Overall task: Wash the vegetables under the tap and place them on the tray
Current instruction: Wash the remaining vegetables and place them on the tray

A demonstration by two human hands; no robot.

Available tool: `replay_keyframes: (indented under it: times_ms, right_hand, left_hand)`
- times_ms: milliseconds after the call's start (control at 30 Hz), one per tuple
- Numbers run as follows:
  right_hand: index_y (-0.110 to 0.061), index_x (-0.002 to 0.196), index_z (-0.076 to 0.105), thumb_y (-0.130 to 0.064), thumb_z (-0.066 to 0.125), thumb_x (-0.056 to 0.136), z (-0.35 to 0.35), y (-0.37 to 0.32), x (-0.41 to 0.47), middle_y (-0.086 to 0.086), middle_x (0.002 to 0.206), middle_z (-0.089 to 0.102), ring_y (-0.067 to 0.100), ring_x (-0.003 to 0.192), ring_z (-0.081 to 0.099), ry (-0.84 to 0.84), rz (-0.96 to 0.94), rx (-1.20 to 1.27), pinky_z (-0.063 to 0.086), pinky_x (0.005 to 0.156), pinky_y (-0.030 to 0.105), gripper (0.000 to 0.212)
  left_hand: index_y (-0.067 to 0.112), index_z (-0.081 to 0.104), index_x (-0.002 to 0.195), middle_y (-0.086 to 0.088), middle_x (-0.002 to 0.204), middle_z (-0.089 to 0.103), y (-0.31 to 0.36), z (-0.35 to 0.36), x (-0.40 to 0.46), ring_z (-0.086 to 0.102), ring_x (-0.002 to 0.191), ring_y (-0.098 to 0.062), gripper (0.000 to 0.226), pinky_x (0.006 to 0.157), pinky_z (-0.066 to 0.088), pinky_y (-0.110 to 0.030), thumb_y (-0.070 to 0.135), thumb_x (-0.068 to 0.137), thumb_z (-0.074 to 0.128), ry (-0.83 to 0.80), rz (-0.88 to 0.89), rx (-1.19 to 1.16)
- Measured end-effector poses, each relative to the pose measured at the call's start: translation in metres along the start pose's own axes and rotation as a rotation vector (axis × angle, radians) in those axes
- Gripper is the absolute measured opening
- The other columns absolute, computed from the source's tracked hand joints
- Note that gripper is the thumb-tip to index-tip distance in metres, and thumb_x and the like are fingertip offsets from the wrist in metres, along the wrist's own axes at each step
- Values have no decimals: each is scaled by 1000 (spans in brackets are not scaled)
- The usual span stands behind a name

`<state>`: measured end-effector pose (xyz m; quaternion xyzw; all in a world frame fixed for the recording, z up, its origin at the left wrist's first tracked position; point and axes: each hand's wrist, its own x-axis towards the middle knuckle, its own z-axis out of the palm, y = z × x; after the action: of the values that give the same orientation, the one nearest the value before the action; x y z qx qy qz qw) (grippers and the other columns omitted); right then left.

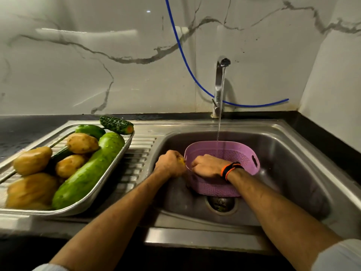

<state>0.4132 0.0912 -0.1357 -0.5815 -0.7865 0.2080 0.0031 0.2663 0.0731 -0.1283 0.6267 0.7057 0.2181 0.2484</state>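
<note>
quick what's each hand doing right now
Left hand: closed round a yellowish vegetable, likely a potato.
Right hand: curled on the near rim of the purple basket.

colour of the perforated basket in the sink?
Light purple basket, pale lilac plastic with small holes, seen in the head view.

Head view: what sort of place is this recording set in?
Most likely a home kitchen. A steel sink with a running tap is set in a dark counter against a marble-look wall, and a metal tray of potatoes and green vegetables rests on the drainboard.
</note>
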Motion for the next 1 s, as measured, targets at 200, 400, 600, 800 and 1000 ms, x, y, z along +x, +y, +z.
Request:
replay_keyframes:
  times_ms: [200,400,600,800,1000]
  right_hand:
    - [-10,114,68,-18,40,96,-2,2,-1,15,127,63,36,115,56,-9,-40,-39,44,99,38,34]
    - [-15,105,70,-24,47,89,-3,2,-3,13,114,68,33,105,61,3,-35,-67,49,94,42,30]
    - [-17,105,71,-21,50,93,-13,-8,-11,8,112,70,27,106,62,122,-104,-3,42,81,28,24]
    - [-14,120,67,-20,61,91,-44,-56,-4,3,111,72,19,103,65,329,-256,149,50,92,29,30]
    - [-15,118,69,-13,59,89,-70,-146,-6,-4,110,71,10,97,66,533,-413,306,45,83,15,30]
  left_hand:
    - [27,67,109,5,97,61,30,-47,-5,60,92,-16,46,77,50,-26,20,69,88,255,181,-199]
    - [35,67,97,-1,102,71,8,-19,-13,69,96,-22,36,85,59,-37,28,66,83,24,88,-53]
    - [24,66,114,-1,102,61,17,-48,-18,63,90,-20,53,76,62,-38,18,68,89,24,108,-111]
    - [11,52,131,-8,117,60,19,-125,-27,67,83,-18,79,70,62,-34,19,64,93,165,102,-196]
    - [21,65,121,-1,112,62,-14,-208,-42,62,86,-13,66,62,52,-20,32,63,94,337,78,-158]
